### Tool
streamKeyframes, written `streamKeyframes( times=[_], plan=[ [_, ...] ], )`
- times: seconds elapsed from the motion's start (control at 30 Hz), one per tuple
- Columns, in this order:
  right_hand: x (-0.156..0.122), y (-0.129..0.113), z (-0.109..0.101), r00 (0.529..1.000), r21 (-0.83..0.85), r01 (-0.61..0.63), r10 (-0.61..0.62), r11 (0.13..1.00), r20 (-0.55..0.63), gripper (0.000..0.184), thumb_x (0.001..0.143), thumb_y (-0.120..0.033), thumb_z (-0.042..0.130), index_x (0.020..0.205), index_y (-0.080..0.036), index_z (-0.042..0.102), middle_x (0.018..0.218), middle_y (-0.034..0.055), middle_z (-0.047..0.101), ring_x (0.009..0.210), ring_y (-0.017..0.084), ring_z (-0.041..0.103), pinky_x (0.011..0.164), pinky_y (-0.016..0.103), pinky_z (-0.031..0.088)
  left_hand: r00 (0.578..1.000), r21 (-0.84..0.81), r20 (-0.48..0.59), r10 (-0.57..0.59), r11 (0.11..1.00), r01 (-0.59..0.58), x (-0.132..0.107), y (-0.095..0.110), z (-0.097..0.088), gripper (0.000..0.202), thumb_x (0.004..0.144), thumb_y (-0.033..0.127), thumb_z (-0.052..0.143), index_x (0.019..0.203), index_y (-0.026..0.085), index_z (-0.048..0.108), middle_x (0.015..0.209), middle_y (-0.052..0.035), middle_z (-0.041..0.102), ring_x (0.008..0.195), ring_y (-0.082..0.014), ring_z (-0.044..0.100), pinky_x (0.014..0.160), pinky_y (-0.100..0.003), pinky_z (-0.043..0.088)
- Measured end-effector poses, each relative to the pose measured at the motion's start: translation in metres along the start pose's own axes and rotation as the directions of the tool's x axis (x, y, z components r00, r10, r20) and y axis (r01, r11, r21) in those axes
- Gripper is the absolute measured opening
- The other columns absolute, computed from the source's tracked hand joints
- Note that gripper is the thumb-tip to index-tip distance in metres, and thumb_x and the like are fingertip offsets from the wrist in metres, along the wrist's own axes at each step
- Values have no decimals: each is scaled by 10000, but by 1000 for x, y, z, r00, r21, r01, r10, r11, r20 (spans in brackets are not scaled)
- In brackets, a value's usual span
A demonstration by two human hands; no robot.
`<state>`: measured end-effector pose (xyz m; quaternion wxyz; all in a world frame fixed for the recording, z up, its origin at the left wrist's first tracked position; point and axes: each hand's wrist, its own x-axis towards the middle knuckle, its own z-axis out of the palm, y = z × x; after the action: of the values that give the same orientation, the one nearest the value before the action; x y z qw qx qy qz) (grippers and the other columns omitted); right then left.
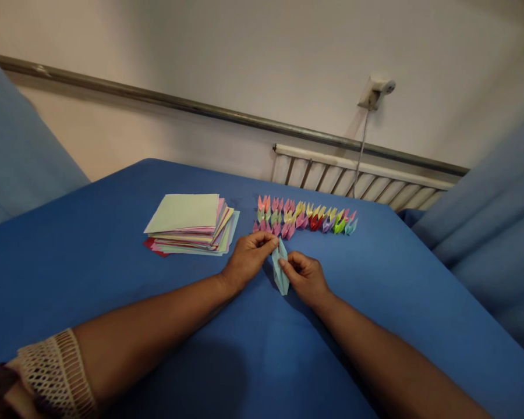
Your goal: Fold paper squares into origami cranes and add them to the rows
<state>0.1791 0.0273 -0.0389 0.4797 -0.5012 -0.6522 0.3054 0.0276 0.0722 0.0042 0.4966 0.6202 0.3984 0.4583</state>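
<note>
A light blue folded paper [281,273], long and diamond-shaped, is held upright a little above the table between both hands. My left hand [250,256] pinches its top end with thumb and fingertips. On the paper's right edge, about mid-height, my right hand [306,277] is closed, its thumb pressed against the near face. The right hand's fingertips are partly hidden behind the paper. Just beyond the hands stand rows of small folded paper cranes [317,222] in pink, yellow, green, red, purple and blue.
A loose stack of coloured paper sheets [186,212] lies left of the hands on the blue-covered table [209,343]. Behind the table are a radiator [323,169], a metal rail [179,103] and a wall socket with a plug and cord [375,93]. Blue curtains [498,244] hang at both sides.
</note>
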Motion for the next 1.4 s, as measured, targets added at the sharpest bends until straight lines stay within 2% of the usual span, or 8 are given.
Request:
streamKeyframes(
  times=[0.13,0.3,0.5,0.67,0.93,1.07,1.2,1.4],
  plan=[
    [0,0,0,999,38,-18,20,999,-33,289,839,-411,549,658,-185,544,549,-42,450,506,92,398,475,212,339,999,28,35,-17,999,16,-1,-1,3,299,791,437,589,774,149,665,715,-12,624,695,-144,554,671,-260,452],
    [4,2,-2,990,134,-72,88,988,-113,328,816,-428,573,610,-184,501,533,-56,411,495,81,362,460,208,304,995,-77,65,-74,994,79,-2,-9,10,308,640,350,748,829,140,626,741,9,623,687,-120,570,677,-249,463],
    [8,1,-3,975,359,-179,213,916,-59,337,750,-506,629,725,-180,551,563,-46,527,481,86,435,476,216,365,992,-90,22,-122,988,123,-1,-11,10,244,656,307,732,791,132,629,722,8,628,658,-107,573,650,-238,466],
    [9,2,-2,971,368,-205,234,907,-36,369,724,-524,659,678,-179,538,514,-48,518,451,83,436,454,217,361,983,-177,25,-181,967,183,-3,-11,11,271,660,273,734,849,143,590,674,18,626,612,-116,598,624,-260,500],
    [9,0,-5,973,304,-166,207,938,-106,345,770,-504,614,678,-178,552,490,-54,510,448,83,440,439,211,350,983,-67,40,-180,981,183,-3,-12,13,218,650,193,723,816,155,588,680,26,626,629,-111,600,642,-255,501],
    [12,0,-6,968,399,-169,227,901,-103,332,713,-489,666,728,-181,542,501,-62,523,447,84,459,457,215,373,979,-154,38,-200,967,203,0,-16,12,269,657,167,703,861,164,528,636,40,609,560,-108,594,587,-255,493],
    [14,1,-5,968,478,-161,233,863,-94,327,682,-432,696,804,-199,501,493,-87,512,432,85,462,453,210,369,988,-133,33,-152,979,156,0,-17,11,238,657,179,692,776,177,487,615,59,564,547,-99,568,580,-247,475],
    [11,0,-9,984,414,-31,100,910,-146,311,758,-332,641,990,-215,471,608,-69,554,522,97,509,527,224,415,992,-52,121,-43,997,49,-2,-11,10,145,690,243,653,807,161,627,740,13,621,673,-117,573,676,-260,473]
  ],
)
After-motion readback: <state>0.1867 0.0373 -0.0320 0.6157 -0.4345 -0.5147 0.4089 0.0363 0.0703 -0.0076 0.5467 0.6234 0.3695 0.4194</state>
